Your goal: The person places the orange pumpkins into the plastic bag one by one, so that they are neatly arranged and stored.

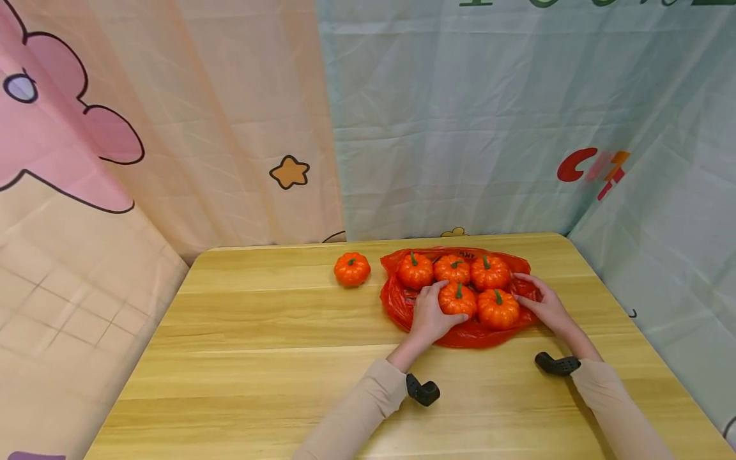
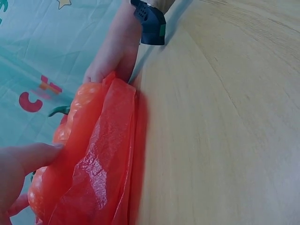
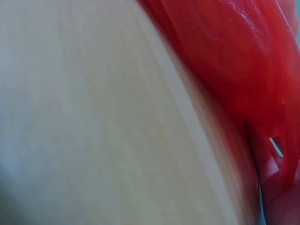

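Note:
A red plastic bag lies spread on the table, with several small orange pumpkins with green stems in two rows on it. My left hand grips the front-left pumpkin, thumb at its front and fingers behind. In the left wrist view the thumb lies against the pumpkin beside the red film. My right hand holds the bag's right side, its thumb close to the front-right pumpkin. The right wrist view shows fingers partly covered by red film.
A lone pumpkin sits on the wooden table, left of the bag near the back edge. Printed cloth curtains hang behind and at both sides. Each wrist carries a black camera mount.

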`<state>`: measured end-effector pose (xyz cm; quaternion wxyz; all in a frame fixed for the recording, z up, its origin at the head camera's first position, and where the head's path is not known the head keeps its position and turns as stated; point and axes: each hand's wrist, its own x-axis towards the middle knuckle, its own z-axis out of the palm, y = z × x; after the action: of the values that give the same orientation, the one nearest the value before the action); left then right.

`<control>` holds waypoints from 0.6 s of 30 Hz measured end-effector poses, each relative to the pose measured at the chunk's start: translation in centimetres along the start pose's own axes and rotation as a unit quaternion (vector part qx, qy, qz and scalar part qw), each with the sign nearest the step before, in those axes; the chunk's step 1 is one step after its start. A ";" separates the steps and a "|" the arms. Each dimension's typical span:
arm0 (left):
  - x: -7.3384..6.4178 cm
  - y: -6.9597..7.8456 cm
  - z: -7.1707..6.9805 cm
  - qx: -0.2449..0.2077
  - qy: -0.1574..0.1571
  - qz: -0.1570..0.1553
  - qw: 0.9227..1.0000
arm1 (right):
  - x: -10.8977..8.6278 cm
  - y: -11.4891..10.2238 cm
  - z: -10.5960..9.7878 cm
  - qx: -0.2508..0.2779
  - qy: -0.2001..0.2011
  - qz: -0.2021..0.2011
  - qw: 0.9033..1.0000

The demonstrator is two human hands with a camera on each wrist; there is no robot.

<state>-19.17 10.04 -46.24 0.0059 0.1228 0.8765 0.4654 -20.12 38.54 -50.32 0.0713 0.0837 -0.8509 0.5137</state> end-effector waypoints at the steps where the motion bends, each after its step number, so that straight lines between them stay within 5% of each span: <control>1: 0.0 0.0 0.0 0.000 -0.001 0.000 1.000 | 0.0 0.0 0.0 0.002 0.000 -0.001 1.000; 18: -0.3 -0.5 -0.1 -0.015 0.002 -0.006 1.000 | 0.0 -0.1 0.2 0.013 0.001 -0.021 1.000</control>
<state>-19.04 9.66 -46.57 0.0090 0.1164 0.8702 0.4786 -20.09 38.35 -50.29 0.0816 0.1022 -0.8421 0.5232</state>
